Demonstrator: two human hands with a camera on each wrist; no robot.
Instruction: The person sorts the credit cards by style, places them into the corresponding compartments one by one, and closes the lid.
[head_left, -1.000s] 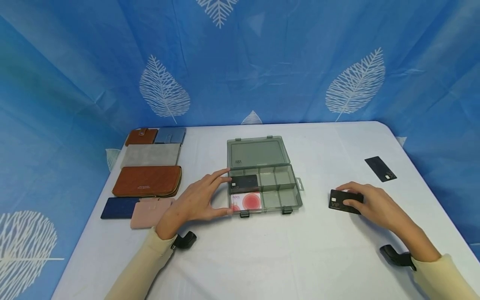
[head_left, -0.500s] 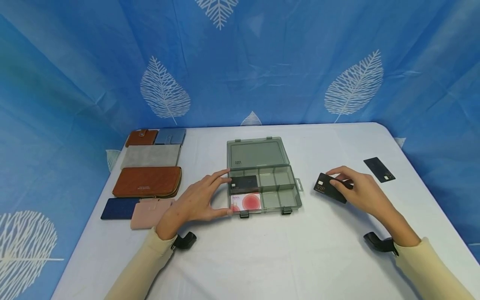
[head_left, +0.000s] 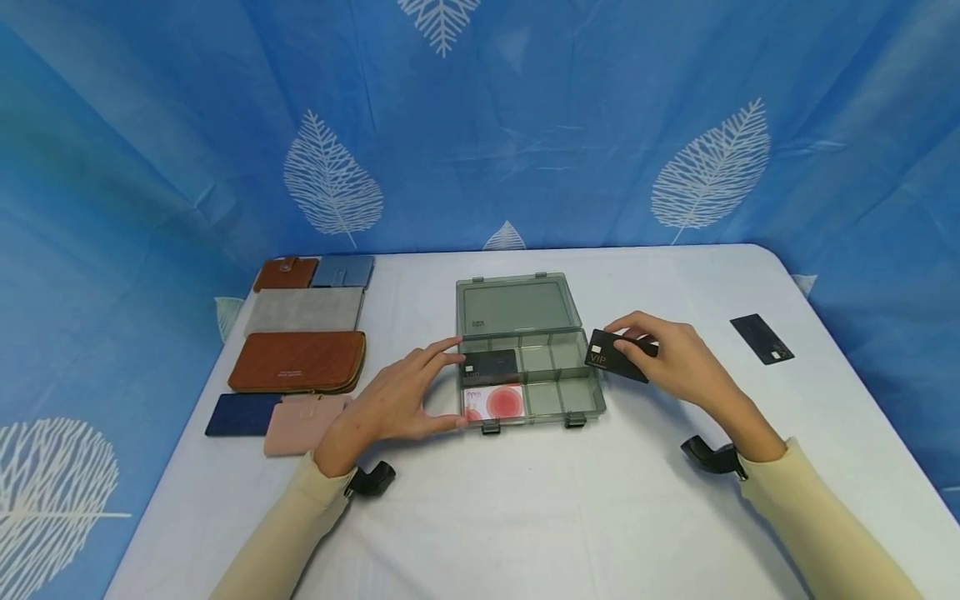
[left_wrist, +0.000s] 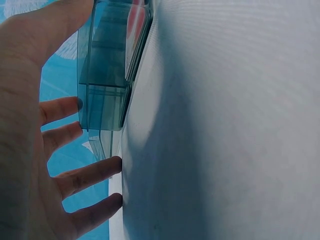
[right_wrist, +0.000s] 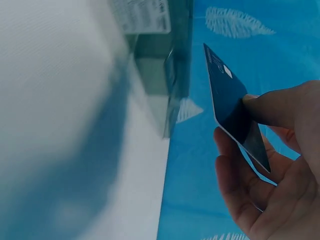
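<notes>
A black VIP card (head_left: 607, 360) is pinched between the thumb and fingers of my right hand (head_left: 686, 362), at the right end of the open green divided box (head_left: 551, 412). In the right wrist view the card (right_wrist: 231, 102) is tilted and held off the table. Straight fingers of my left hand (head_left: 397, 398) touch the box's left side, its thumb at the front corner. Inside the box, a black card (head_left: 491, 367) lies in the back left and a white card with a red circle (head_left: 502, 402) in the front left.
Another black card (head_left: 762, 337) lies on the white table (head_left: 525, 525) at the right. Wallets cover the left side: a large brown one (head_left: 296, 361), a grey one (head_left: 303, 310), a pink one (head_left: 300, 425), a navy one (head_left: 242, 414) and smaller ones behind.
My right hand has carried the black card leftward and away from me, from the right of the table to the box's right edge. The left hand stays at the box.
</notes>
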